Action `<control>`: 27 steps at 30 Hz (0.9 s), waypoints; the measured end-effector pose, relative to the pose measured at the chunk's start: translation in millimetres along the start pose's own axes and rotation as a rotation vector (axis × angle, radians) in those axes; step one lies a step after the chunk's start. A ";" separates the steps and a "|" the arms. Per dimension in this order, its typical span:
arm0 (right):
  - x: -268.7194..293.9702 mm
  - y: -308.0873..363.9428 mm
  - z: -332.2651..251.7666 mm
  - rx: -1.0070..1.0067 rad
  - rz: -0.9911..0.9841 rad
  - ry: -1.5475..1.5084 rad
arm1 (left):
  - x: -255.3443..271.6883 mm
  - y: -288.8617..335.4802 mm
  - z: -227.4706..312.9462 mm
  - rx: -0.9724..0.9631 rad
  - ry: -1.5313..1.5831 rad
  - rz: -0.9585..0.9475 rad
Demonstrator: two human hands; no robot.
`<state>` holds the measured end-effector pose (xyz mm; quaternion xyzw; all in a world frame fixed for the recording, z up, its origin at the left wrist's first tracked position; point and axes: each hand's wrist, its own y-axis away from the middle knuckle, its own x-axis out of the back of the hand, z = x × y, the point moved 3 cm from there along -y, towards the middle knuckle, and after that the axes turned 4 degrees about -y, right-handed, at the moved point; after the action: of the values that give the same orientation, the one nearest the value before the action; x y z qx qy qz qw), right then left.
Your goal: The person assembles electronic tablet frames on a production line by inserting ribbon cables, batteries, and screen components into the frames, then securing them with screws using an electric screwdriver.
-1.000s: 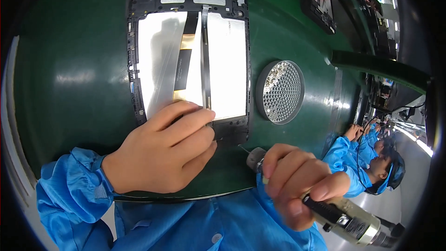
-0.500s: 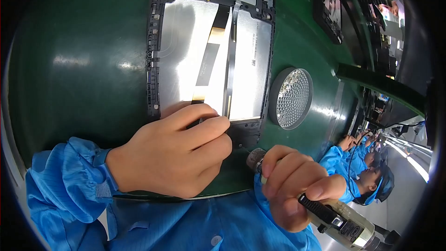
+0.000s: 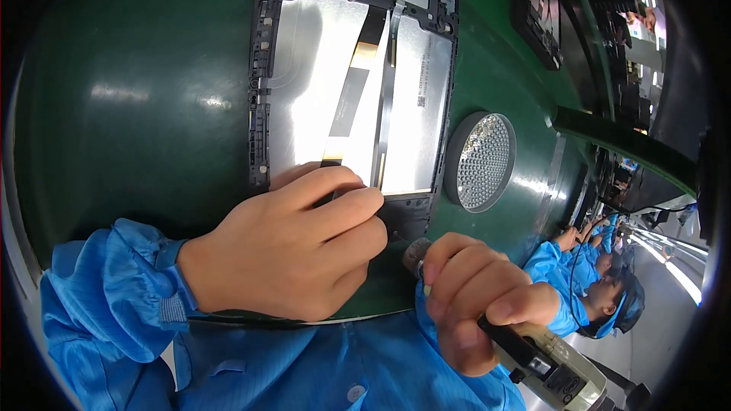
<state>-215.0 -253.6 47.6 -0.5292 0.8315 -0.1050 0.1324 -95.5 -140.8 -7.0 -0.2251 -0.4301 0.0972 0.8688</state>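
An opened tablet (image 3: 417, 129) lies on the green mat, its silver back plate showing inside a black frame. A dark and gold ribbon cable (image 3: 350, 99) runs down the plate, with a thin dark strip to its right. My left hand (image 3: 293, 247) is closed over the tablet's lower left part, fingers curled; its thumb and fingertips are mostly hidden. In my right hand (image 3: 483, 297) is an electric screwdriver (image 3: 556, 369), fingers wrapped round its pale body. The screwdriver's knurled front end (image 3: 416, 254) points left, close to the tablet's lower right corner. Its tip cannot be made out.
A round grey dish (image 3: 481, 164) of small screws, with a dimpled base, stands right of the tablet. Another dark device (image 3: 542, 11) lies at the upper right. A green raised bar (image 3: 624, 141) crosses the right side. Beyond it sits a person in blue workwear (image 3: 601, 297).
The tablet and my left hand have shifted slightly right together. My right hand and the screwdriver have moved slightly left.
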 end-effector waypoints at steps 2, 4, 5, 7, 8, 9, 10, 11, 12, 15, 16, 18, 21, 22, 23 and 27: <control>0.3 -0.4 1.2 0.000 -0.002 -0.017 | -3.2 2.1 2.2 0.027 0.010 0.018; 0.2 -0.8 0.4 0.001 -0.027 0.030 | -4.7 0.0 2.2 0.032 0.031 0.042; 0.5 -0.2 -0.2 0.006 -0.021 0.039 | -5.3 -0.8 1.9 0.026 0.025 0.026; 1.7 1.7 1.9 0.005 0.010 0.000 | -5.8 -1.2 3.7 0.018 0.005 -0.004; 4.6 2.8 3.4 0.015 0.016 -0.004 | -7.6 -0.9 4.5 0.052 0.011 0.006; 9.7 3.5 6.2 0.018 0.023 -0.057 | -8.7 -1.6 4.2 0.082 0.017 0.018; 15.1 5.0 9.0 0.022 0.029 -0.113 | -8.4 -1.6 4.5 0.075 0.009 0.011; 22.7 7.4 10.0 0.044 0.042 -0.158 | -8.4 -0.5 5.5 0.031 -0.057 -0.028; 36.8 4.2 7.8 0.098 0.001 -0.178 | -7.0 -1.5 5.6 -0.015 -0.128 -0.064; 77.0 -0.1 -17.8 0.055 0.193 -0.076 | -4.6 -0.4 11.9 0.067 -0.257 -0.072; 97.9 -3.0 -23.8 0.023 0.192 -0.001 | -8.0 -2.6 13.2 0.048 -0.251 -0.068; 132.1 -1.2 -17.6 0.018 0.288 0.088 | -3.5 1.9 12.7 0.187 -0.324 -0.135; 174.0 3.3 -13.9 0.017 0.385 0.083 | 0.5 4.6 21.7 0.258 -0.388 -0.186; 179.5 3.0 -14.5 -0.005 0.485 0.097 | 2.5 4.5 23.3 0.294 -0.408 -0.192; 186.3 5.0 -17.5 0.014 0.486 0.084 | 3.8 3.6 28.2 0.286 -0.429 -0.192; 198.9 15.2 -23.6 -0.049 0.551 0.333 | 13.4 -1.3 5.9 0.310 -0.518 -0.197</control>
<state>-316.2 -427.0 43.4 -0.2627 0.9560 -0.1302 0.0054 -92.0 -135.3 6.2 -0.0151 -0.6368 0.1308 0.7597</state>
